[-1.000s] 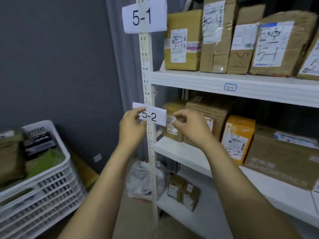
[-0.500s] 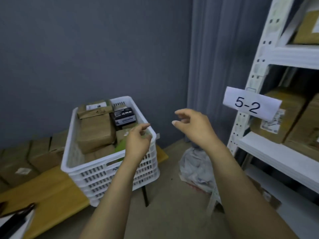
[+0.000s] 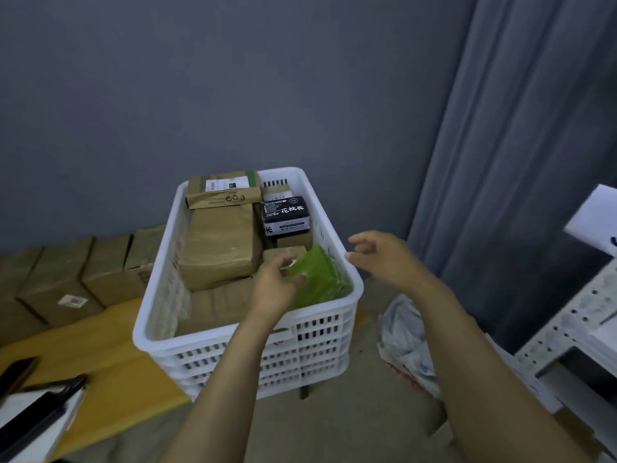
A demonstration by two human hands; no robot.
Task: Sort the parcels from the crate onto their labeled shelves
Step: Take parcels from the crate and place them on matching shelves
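Our left hand [image 3: 277, 289] is stretched over the white slatted plastic crate [image 3: 233, 342], fingers and thumb curled on the corner of the glossy green parcel [image 3: 320, 282], which lies tilted against the crate's right wall. Our right hand [image 3: 384, 259] hovers just beyond that wall, fingers loosely spread, holding nothing. Taped brown cardboard boxes [image 3: 220, 248] and a black printed box [image 3: 287, 215] fill the crate, which stands on a yellow wooden surface [image 3: 110, 362].
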